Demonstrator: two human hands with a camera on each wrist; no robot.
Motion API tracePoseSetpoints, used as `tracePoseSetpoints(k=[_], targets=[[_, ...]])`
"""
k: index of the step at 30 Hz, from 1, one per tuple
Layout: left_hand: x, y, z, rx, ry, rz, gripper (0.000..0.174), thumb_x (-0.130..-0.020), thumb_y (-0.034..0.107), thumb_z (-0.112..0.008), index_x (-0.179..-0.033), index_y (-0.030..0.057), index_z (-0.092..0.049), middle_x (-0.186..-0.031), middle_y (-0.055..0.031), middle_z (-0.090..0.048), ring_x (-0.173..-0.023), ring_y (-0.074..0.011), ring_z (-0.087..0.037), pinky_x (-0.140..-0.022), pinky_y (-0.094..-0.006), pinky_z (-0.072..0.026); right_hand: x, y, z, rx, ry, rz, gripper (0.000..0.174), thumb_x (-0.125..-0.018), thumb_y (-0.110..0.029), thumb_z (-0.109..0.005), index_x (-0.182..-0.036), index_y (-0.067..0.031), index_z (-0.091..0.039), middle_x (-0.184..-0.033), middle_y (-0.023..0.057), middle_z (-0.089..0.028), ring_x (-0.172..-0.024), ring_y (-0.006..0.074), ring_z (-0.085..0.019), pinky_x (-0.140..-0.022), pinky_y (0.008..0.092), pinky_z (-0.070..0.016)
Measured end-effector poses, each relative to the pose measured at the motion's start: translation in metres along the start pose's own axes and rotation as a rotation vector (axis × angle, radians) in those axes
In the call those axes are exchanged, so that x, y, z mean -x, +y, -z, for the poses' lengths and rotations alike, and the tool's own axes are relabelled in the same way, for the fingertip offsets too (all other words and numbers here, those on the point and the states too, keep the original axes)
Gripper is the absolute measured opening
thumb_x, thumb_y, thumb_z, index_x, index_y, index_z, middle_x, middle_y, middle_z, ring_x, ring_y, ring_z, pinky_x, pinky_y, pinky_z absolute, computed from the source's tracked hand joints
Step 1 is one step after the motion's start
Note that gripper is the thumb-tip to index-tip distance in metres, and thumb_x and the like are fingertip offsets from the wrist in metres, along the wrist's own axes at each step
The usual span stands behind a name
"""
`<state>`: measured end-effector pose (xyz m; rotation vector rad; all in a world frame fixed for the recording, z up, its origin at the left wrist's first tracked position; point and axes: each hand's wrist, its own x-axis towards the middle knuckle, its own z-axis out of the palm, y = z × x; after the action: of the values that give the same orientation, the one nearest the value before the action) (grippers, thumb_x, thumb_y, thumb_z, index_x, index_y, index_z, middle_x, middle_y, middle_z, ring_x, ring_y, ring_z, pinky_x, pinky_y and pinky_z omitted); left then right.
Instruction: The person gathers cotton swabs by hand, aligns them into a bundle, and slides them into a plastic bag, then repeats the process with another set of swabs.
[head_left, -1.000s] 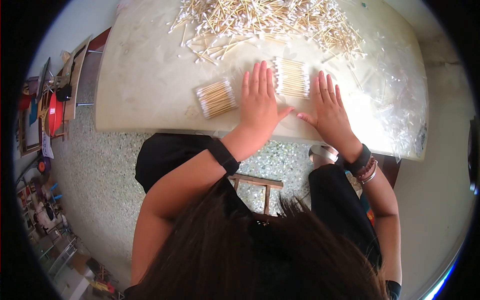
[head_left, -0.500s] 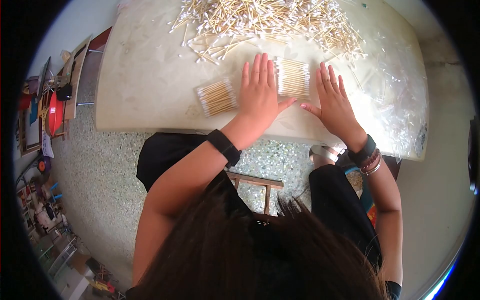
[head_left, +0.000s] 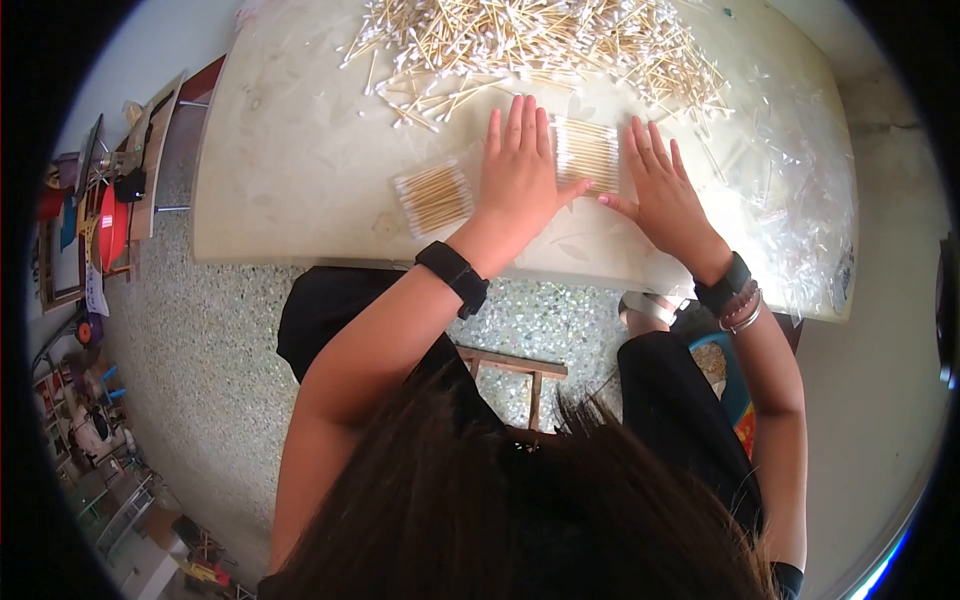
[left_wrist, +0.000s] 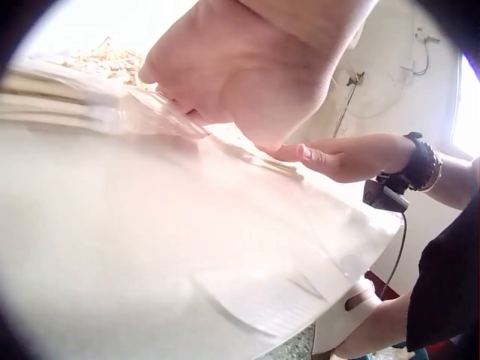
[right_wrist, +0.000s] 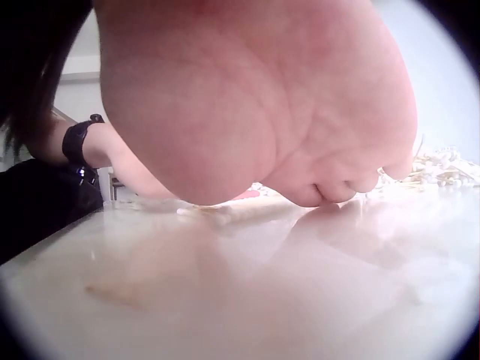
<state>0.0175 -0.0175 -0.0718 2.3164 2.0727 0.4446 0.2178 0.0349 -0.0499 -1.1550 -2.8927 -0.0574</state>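
Observation:
Between my two hands lies a flat pack of cotton swabs (head_left: 588,150), its sticks lined up side by side with white tips at both sides. My left hand (head_left: 517,175) is flat with straight fingers along the pack's left side. Its thumb reaches to the pack's near edge. On the other side, my right hand (head_left: 668,195) has its fingers extended, and its thumb points in toward the left thumb. A second swab pack (head_left: 434,198) in clear plastic lies left of my left hand. In the right wrist view, the palm hides most of the middle pack.
A large heap of loose cotton swabs (head_left: 540,45) covers the far part of the table (head_left: 290,150). Crumpled clear plastic bags (head_left: 795,200) lie at the right. A wooden stool frame (head_left: 512,362) shows below the near edge.
Both hands have slid slightly forward, away from the body, alongside the middle pack. The thumbs now reach its near edge. The left pack stays about where it was.

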Motion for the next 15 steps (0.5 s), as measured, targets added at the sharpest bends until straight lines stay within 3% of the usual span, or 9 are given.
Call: tracePoseSetpoints(k=[15], targets=[[-0.0005, -0.0004, -0.0010, 0.029, 0.027, -0.042, 0.090, -0.083, 0.060, -0.052, -0.135, -0.0110, -0.033, -0.143, -0.0247, -0.033, -0.138, -0.0341, -0.022, -0.112, -0.0511, -0.0145, -0.0004, -0.0014, -0.0010, -0.011, -0.008, 0.023, 0.087, -0.087, -0.060, -0.042, -0.139, 0.0081, -0.026, -0.147, 0.0231, -0.025, -0.140, 0.0341, -0.018, -0.113, 0.0459, -0.0169]])
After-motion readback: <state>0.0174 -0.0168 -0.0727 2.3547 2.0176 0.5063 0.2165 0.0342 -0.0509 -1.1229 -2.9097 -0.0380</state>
